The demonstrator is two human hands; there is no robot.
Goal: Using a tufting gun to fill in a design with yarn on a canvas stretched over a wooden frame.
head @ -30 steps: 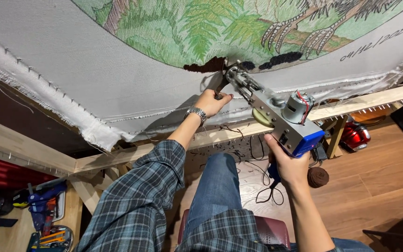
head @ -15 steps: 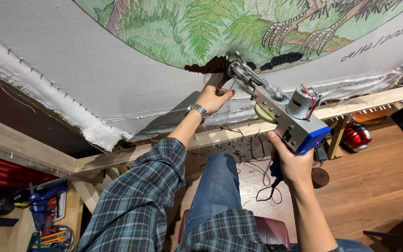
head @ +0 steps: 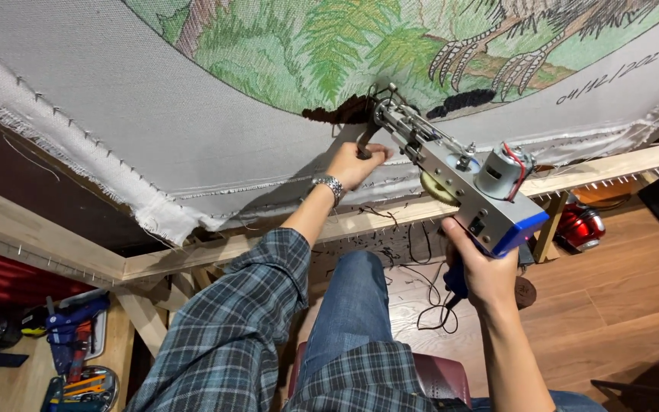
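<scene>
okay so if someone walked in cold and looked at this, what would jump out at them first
Probably the tufting gun, grey with a blue rear, pressed nose-first against the stretched cloth at centre. The right hand holds its handle from below; the left hand has a grip on the front handle. Above spreads a green fern picture worked into the cloth.

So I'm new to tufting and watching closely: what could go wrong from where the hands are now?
The left hand grips the front handle right beside the tufting gun needle at the cloth, so a slip could bring fingers near the tip. The right hand carries the gun's weight from below; a wobble might blur the dark patch. The loose cord hangs by the knees and could snag.
</scene>
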